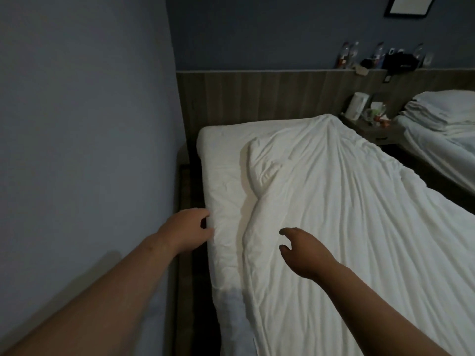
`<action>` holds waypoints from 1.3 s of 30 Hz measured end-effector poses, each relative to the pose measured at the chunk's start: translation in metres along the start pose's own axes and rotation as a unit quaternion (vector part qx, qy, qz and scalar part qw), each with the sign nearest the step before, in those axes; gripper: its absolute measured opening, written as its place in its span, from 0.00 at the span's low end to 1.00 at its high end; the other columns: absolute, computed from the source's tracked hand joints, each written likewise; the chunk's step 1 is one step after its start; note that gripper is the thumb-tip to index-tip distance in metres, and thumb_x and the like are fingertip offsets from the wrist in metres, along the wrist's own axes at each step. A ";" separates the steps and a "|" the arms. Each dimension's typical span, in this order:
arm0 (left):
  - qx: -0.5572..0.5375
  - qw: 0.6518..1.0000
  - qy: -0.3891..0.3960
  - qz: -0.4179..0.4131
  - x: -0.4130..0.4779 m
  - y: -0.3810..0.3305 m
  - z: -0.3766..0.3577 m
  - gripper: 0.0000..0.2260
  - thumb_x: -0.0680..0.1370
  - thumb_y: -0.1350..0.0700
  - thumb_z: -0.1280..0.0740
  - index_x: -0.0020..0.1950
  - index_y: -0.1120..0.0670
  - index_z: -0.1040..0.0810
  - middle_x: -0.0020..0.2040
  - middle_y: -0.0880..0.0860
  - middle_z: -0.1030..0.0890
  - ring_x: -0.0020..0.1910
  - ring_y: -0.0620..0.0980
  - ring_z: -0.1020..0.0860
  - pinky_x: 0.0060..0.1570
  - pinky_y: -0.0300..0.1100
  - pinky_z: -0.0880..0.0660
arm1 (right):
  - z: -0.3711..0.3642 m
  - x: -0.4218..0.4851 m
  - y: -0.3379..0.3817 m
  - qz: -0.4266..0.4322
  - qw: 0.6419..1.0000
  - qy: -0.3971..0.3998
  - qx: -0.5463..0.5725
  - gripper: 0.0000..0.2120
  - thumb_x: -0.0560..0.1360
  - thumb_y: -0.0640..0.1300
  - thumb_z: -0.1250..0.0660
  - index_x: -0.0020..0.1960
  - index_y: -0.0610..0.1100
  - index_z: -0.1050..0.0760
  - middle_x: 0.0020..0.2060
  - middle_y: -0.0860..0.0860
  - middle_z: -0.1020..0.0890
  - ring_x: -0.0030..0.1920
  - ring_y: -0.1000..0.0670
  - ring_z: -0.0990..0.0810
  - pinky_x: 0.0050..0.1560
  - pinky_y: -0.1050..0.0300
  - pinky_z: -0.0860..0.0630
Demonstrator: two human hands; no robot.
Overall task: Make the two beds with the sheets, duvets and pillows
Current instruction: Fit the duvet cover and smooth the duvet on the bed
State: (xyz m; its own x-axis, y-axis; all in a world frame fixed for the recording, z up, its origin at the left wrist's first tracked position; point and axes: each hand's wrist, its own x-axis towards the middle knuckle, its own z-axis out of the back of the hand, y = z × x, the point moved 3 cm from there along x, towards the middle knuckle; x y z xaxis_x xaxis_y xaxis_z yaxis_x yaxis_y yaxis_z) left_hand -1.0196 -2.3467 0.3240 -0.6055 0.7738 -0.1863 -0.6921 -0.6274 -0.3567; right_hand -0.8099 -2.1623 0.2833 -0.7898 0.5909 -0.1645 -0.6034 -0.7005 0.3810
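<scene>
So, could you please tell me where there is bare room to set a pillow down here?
The head corner of the sheet, between headboard, wall and the bunched duvet, is bare. A narrower strip runs down to the left hand. The nightstand and shelf are crowded.

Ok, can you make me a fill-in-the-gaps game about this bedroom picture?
1. The crumpled duvet on the near bed is ____ in colour.
2. The left hand is at the side of that bed nearest the ____.
3. The right hand is over the ____.
4. The picture shows ____ beds.
Missing words: white, wall, duvet, two.
</scene>
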 end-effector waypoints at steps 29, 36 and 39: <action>-0.051 0.995 0.082 0.012 0.508 0.181 0.088 0.21 0.80 0.50 0.33 0.71 0.55 0.28 0.71 0.56 0.27 0.68 0.54 0.27 0.61 0.41 0.32 | 0.036 0.413 0.068 -0.090 0.994 0.030 -0.056 0.21 0.81 0.49 0.41 0.73 0.48 0.32 0.66 0.50 0.25 0.65 0.46 0.26 0.63 0.51 0.27; -0.048 0.996 0.071 -0.027 0.622 0.167 0.107 0.28 0.74 0.41 0.32 0.72 0.51 0.28 0.70 0.54 0.25 0.66 0.54 0.26 0.66 0.46 0.29 | 0.087 0.484 0.052 -0.129 0.990 -0.014 -0.054 0.20 0.80 0.48 0.41 0.71 0.46 0.31 0.64 0.49 0.24 0.63 0.45 0.25 0.62 0.50 0.27; -0.049 0.995 0.077 -0.042 0.629 0.131 0.110 0.25 0.76 0.46 0.30 0.71 0.52 0.28 0.71 0.55 0.27 0.69 0.54 0.28 0.68 0.43 0.32 | 0.098 0.490 0.035 -0.145 0.988 -0.021 -0.051 0.18 0.80 0.48 0.41 0.68 0.46 0.29 0.61 0.49 0.23 0.60 0.46 0.24 0.59 0.51 0.25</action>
State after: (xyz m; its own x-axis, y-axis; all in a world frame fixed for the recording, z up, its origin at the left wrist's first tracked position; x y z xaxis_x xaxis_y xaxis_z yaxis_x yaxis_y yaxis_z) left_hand -1.5346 -1.9517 0.2609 -0.4742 0.8321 -0.2875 -0.6916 -0.5542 -0.4632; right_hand -1.2071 -1.8583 0.3052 -0.5788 0.7867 -0.2145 -0.8128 -0.5352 0.2301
